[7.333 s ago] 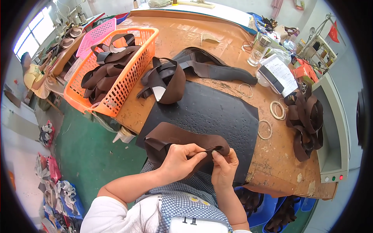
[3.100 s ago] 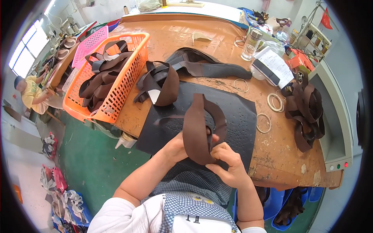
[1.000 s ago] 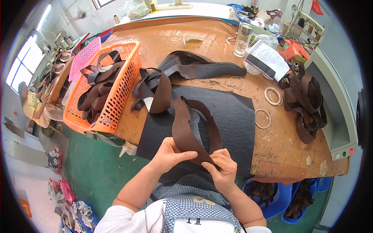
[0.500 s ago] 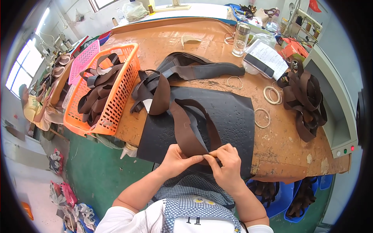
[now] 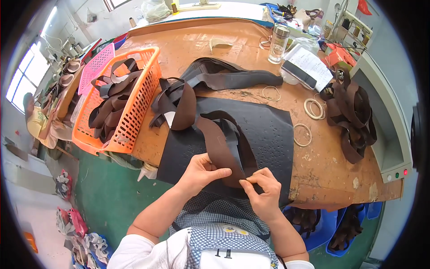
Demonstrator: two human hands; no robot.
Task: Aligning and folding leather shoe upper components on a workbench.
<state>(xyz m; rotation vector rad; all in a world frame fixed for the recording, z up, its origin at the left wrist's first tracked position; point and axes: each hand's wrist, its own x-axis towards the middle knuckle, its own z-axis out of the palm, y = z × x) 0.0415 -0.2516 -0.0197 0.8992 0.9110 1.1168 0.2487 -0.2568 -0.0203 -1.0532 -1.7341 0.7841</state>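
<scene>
A long brown strip (image 5: 216, 150) with a dark underside is bent into a loop before me, over a black perforated mat (image 5: 273, 134). My left hand (image 5: 199, 174) grips the strip by its near left part, thumb lying across the brown face and fingers behind. At the loop's near right edge, my right hand (image 5: 264, 190) pinches the strip between thumb and fingertips. The strip's far end runs toward a tangle of similar strips (image 5: 184, 107) at the mat's far left corner; whether they join is unclear. Behind it lies a flat bundle of dark strips (image 5: 237, 80).
Left stands an orange basket (image 5: 144, 98) of brown strips, beside a pink basket (image 5: 96, 67). Cream rings (image 5: 303, 135), a phone (image 5: 299, 75), papers (image 5: 313, 62) and a glass bottle (image 5: 278, 44) lie or stand rightward. Another strip heap (image 5: 351, 112) sits by a grey machine (image 5: 380, 116).
My thumbs, which met at the strip's edge, are now apart. The left hand has shifted slightly left and away, and the right slightly right. The strip's near part is more exposed.
</scene>
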